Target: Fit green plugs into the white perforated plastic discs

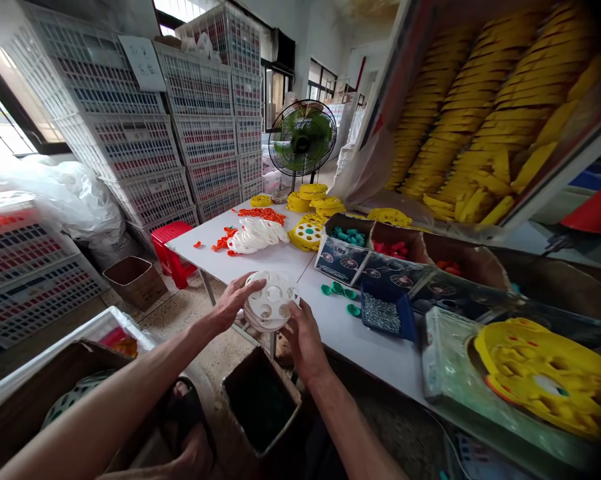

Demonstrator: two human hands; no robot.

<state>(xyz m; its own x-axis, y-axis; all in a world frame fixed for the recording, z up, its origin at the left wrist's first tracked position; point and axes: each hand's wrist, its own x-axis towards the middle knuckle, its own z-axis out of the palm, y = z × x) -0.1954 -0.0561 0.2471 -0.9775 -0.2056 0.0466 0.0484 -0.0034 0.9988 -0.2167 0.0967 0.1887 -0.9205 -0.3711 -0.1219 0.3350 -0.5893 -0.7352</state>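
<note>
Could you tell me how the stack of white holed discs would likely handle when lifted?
Probably light: the white discs are thin plastic full of holes. Likely stiff: they sit flat between left hand and right hand. Stacked loosely, so layers may slide apart.

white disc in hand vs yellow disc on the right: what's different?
Colour: the white disc is plain white, the yellow disc bright yellow.
Support: the white disc is held at the table edge between the left hand and right hand; the yellow disc lies on a pale wrapped block.
Stacking: the white disc tops a small stack; the yellow disc looks single.
Both are round, pierced with round holes.
</note>
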